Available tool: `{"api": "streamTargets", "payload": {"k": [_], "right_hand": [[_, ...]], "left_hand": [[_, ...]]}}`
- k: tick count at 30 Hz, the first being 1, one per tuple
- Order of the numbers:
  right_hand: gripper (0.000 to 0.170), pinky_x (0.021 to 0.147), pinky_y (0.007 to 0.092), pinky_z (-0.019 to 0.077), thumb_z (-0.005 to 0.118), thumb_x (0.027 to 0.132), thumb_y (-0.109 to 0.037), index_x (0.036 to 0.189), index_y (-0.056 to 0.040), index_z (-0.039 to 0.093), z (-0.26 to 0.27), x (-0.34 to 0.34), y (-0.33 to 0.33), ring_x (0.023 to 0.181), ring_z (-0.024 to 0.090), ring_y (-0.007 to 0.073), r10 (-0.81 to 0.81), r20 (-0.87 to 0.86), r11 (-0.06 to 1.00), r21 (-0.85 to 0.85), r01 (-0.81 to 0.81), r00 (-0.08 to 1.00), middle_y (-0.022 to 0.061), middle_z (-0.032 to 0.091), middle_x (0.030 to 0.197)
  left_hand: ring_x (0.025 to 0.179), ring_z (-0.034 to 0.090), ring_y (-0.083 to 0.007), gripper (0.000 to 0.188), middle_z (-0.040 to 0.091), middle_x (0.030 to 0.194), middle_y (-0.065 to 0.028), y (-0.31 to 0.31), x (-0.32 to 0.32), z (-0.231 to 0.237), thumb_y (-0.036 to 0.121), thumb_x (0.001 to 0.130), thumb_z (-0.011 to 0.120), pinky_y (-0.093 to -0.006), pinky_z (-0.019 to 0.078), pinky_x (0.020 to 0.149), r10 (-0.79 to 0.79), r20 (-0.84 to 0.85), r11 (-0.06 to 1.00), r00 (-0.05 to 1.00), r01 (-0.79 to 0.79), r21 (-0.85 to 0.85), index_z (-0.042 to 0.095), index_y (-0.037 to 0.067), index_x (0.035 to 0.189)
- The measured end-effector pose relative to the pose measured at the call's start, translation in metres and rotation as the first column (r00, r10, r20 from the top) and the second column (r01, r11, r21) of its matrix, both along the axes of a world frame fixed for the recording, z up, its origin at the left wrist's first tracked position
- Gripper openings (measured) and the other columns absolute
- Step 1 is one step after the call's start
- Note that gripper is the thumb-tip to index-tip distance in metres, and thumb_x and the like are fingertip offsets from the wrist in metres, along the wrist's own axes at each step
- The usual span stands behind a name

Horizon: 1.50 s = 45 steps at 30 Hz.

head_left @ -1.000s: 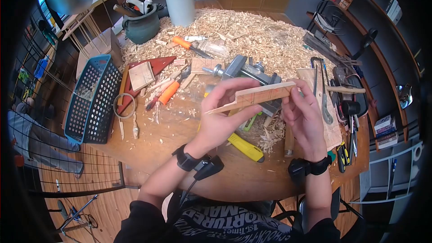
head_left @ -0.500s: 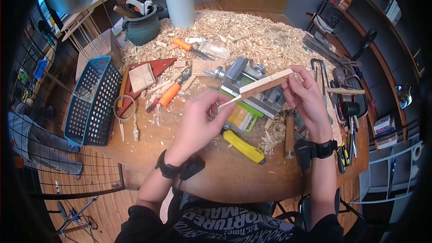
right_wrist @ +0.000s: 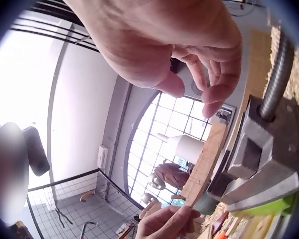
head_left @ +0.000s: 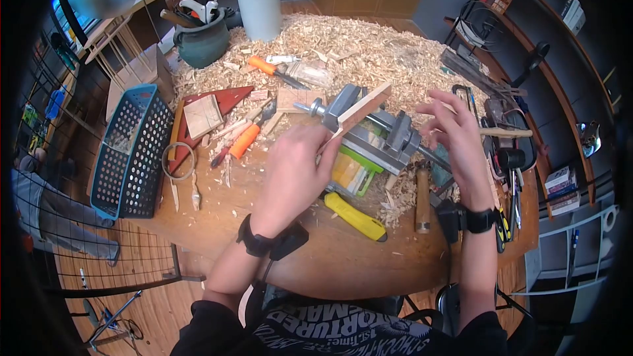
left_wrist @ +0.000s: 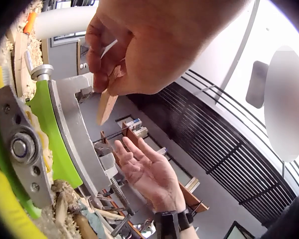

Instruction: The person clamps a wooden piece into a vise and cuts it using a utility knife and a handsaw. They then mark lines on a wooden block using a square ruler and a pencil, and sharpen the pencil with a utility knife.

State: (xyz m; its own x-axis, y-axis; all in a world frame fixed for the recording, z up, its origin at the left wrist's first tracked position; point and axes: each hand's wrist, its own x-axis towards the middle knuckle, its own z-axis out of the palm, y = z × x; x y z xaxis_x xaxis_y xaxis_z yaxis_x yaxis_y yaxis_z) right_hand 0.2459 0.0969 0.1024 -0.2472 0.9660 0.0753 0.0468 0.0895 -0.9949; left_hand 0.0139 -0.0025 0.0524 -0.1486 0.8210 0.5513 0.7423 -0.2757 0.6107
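Note:
My left hand (head_left: 293,168) pinches the thin end of a pale stepped wood piece (head_left: 364,107) between thumb and fingers. Its thick end tilts up and away, above the grey metal vise (head_left: 400,130) on the table. In the right wrist view the flat face of the wood piece (right_wrist: 207,164) shows, with the left fingertips at its lower end. To the right of the vise, my right hand (head_left: 458,138) is raised with loosely bent fingers, apart from the wood. The left wrist view shows that right hand (left_wrist: 152,174) palm up and holding nothing.
A yellow utility knife (head_left: 356,217) and a wooden handle (head_left: 422,201) lie near the front. Wood shavings (head_left: 369,43) heap along the back. At left stand a blue basket (head_left: 135,151) and a red triangular board (head_left: 232,97); pliers (head_left: 502,224) and other tools lie at right.
Both hands held the wood piece earlier. The right hand has let go of its far end and drawn back right; the left hand has swung that end more upward.

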Motion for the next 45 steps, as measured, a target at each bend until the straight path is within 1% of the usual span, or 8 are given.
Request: {"api": "streamTargets", "payload": {"k": [6,15,22,24,30,38,44,45], "right_hand": [[0.020,0.070,0.0238,0.0456,0.060,0.099,-0.018,0.111,-0.0023,0.058,-0.049,0.086,-0.021,0.084,0.058,0.0099,-0.451,0.303,0.842,0.456,0.288,0.839,0.0053,0.065,0.098],[0.030,0.080,0.0255,0.0463,0.059,0.100,-0.010,0.126,-0.0042,0.045,-0.081,0.094,-0.073,0.091,0.059,0.0106,-0.168,0.054,0.977,-0.127,0.174,0.984,0.0082,0.063,0.108],[0.028,0.069,0.0236,0.0453,0.059,0.097,-0.003,0.122,-0.0023,0.045,-0.069,0.071,-0.099,0.075,0.055,0.0097,-0.344,0.159,0.939,0.074,0.336,0.925,0.0059,0.061,0.091],[0.019,0.068,0.0274,0.0448,0.059,0.096,-0.001,0.112,0.0001,0.050,-0.066,0.074,-0.097,0.073,0.055,0.0142,-0.354,0.525,0.934,0.234,0.269,0.774,0.0091,0.059,0.089],[0.021,0.066,0.0389,0.0473,0.060,0.091,0.004,0.111,0.0025,0.054,-0.071,0.060,-0.098,0.075,0.058,0.0348,-0.496,0.633,0.766,0.641,-0.043,0.595,0.0194,0.057,0.094],[0.016,0.061,0.0417,0.0485,0.067,0.088,-0.002,0.102,-0.0012,0.060,-0.056,0.056,-0.096,0.073,0.060,0.0349,-0.469,0.718,0.651,0.674,-0.348,0.514,0.0143,0.059,0.088],[0.021,0.060,0.0362,0.0464,0.072,0.086,-0.006,0.096,-0.0013,0.055,-0.066,0.062,-0.088,0.068,0.059,0.0285,-0.654,0.610,0.668,0.743,-0.038,0.447,0.0114,0.058,0.081],[0.024,0.062,0.0342,0.0457,0.072,0.087,-0.005,0.099,-0.0017,0.052,-0.068,0.060,-0.087,0.069,0.057,0.0241,-0.606,0.555,0.748,0.642,0.170,0.570,0.0093,0.058,0.081]], "left_hand": [[0.068,0.057,-0.0323,0.015,0.059,0.072,-0.0141,0.002,0.008,-0.012,0.009,0.085,0.069,-0.0419,0.0455,0.062,0.058,-0.127,0.992,0.990,-0.043,0.119,0.060,0.001,0.076],[0.066,0.053,-0.0326,0.016,0.053,0.070,-0.0130,0.003,0.017,-0.022,0.005,0.082,0.068,-0.0430,0.0428,0.060,0.107,-0.214,0.982,0.971,-0.068,0.178,0.054,0.002,0.075],[0.065,0.051,-0.0314,0.018,0.051,0.069,-0.0122,0.002,0.015,-0.026,0.004,0.082,0.069,-0.0422,0.0415,0.059,0.108,-0.213,0.974,0.971,-0.060,0.218,0.053,0.002,0.074],[0.064,0.051,-0.0306,0.019,0.051,0.068,-0.0119,0.002,0.014,-0.028,0.004,0.082,0.070,-0.0414,0.0411,0.059,0.100,-0.176,0.975,0.979,-0.062,0.211,0.053,0.003,0.074],[0.063,0.050,-0.0301,0.019,0.051,0.067,-0.0116,0.002,0.013,-0.030,0.003,0.081,0.070,-0.0410,0.0404,0.058,0.103,-0.144,0.971,0.984,-0.067,0.231,0.053,0.002,0.074],[0.064,0.051,-0.0304,0.017,0.052,0.068,-0.0121,0.002,0.012,-0.032,0.003,0.081,0.070,-0.0412,0.0406,0.058,0.103,-0.138,0.973,0.985,-0.070,0.222,0.054,0.002,0.075],[0.065,0.052,-0.0305,0.016,0.053,0.069,-0.0124,0.001,0.011,-0.031,0.003,0.082,0.070,-0.0412,0.0414,0.059,0.100,-0.127,0.973,0.987,-0.071,0.221,0.055,0.002,0.076],[0.065,0.052,-0.0305,0.016,0.053,0.070,-0.0123,0.001,0.011,-0.031,0.003,0.082,0.070,-0.0412,0.0415,0.059,0.096,-0.129,0.972,0.987,-0.066,0.225,0.055,0.002,0.076]]}}
